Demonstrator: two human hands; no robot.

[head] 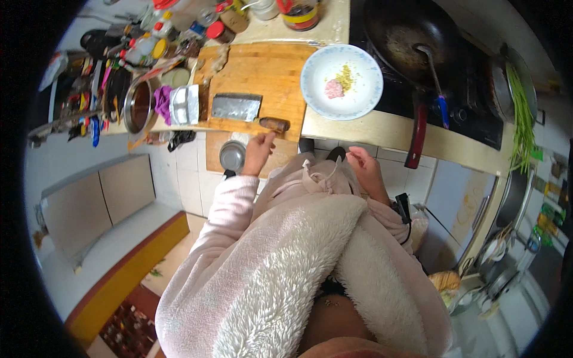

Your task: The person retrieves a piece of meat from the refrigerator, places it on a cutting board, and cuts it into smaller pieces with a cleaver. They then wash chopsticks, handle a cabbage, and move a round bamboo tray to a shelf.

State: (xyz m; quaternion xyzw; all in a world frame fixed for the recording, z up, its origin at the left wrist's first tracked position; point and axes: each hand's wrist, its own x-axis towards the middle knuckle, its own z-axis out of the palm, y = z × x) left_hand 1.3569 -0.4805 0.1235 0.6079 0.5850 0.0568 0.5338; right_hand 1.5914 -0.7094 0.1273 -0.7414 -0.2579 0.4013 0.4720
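Note:
My left hand (259, 153) is at the front edge of the wooden cutting board (282, 71), just below the handle of a cleaver (237, 106). Its fingers are loosely bent, and I see nothing held in them. The cleaver lies flat on the board, its wooden handle pointing right. In front of the counter, by my waist, my right hand (368, 169) hangs with loosely curled fingers and no visible object. A white plate with a blue patterned rim (313, 96) overlaps the board's right edge. On it sit a small lump of pink minced meat (334, 89) and yellowish chopped bits (347, 77).
A wok (412, 31) with a ladle (430, 67) stands on the stove, its red handle (417, 134) jutting past the counter edge. Ginger (220, 58) lies on the board. Left are a steel pot (138, 107) and several jars. Green stalks (521, 125) lie far right.

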